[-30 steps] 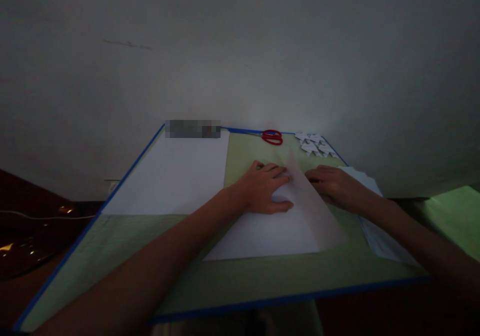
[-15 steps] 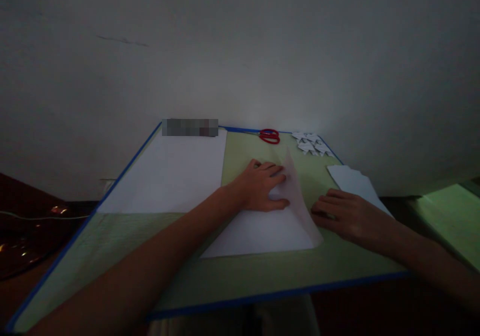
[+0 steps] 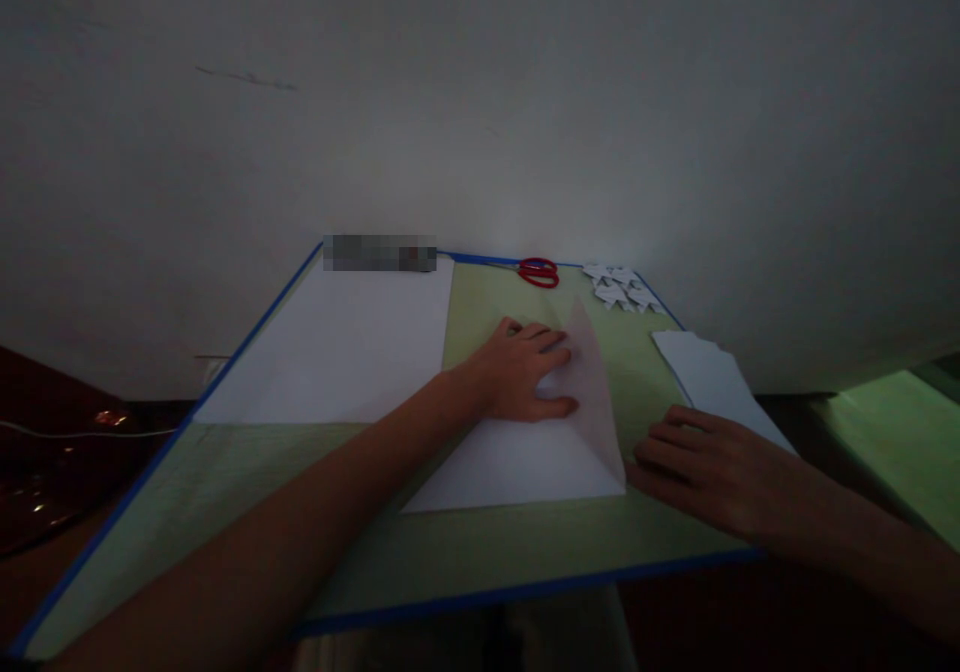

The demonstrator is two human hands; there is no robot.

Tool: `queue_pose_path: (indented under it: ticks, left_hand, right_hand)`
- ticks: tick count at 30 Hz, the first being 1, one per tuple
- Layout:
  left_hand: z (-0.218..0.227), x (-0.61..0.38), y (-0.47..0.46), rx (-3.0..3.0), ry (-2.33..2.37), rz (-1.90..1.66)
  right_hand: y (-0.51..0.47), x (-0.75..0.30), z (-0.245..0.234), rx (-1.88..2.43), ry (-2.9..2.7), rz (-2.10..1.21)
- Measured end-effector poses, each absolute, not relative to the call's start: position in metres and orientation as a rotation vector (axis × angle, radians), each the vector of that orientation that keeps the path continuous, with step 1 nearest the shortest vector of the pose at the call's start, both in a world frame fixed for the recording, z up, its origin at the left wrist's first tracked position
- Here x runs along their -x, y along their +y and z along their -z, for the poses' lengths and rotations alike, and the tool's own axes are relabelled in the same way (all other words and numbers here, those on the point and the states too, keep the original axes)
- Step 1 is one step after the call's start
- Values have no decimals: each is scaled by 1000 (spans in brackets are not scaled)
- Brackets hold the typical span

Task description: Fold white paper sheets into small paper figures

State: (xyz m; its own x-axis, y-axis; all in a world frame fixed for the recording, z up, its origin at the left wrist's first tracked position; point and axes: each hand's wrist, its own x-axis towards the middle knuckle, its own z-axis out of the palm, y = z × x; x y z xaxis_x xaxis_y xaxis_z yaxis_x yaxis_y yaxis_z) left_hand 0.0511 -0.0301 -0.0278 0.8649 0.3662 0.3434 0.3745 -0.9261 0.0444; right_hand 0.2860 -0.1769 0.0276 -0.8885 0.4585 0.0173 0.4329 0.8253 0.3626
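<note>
Bench [image 3: 225, 472] is being occupied around its middle by a part-folded sheet [image 3: 517, 467]; right hand [image 3: 701, 467] is being held half-curled at the sheet's near right corner, pinch cannot be told; sheet is being pinned by spread left hand [image 3: 525, 377], nothing gripped; edges ideally being aligned before creasing
</note>
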Motion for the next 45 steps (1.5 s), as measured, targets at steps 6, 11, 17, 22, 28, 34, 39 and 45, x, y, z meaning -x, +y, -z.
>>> queue_pose_path:
  ticks: [6,11,17,22,28,34,39,45]
  left_hand:
    - [28,-50,-30,3013,-595,553]
    - [30,-50,-30,3010,-590,579]
    - [31,-48,-31,3017,-594,585]
    - [32,-48,-32,3011,-621,594]
    - [31,-47,-33,2993,-619,593]
    - [31,-46,-35,2972,-615,614]
    - [30,-44,-38,2956,-626,628]
    - [30,-43,-40,2965,-648,644]
  right_hand:
    - [-152,-299,-19,-754,2944,-515]
    - [-117,-308,-13,-769,2969,-528]
    - [-78,-308,-16,-880,2935,-516]
    - [-70,-300,-3,-1549,3060,-77]
    - [-95,-263,11,-2453,2941,699]
    - [-101,-244,18,-2439,2817,849]
    - [-91,-243,38,-2257,2977,898]
    - [-95,-227,47,-2486,2756,995]
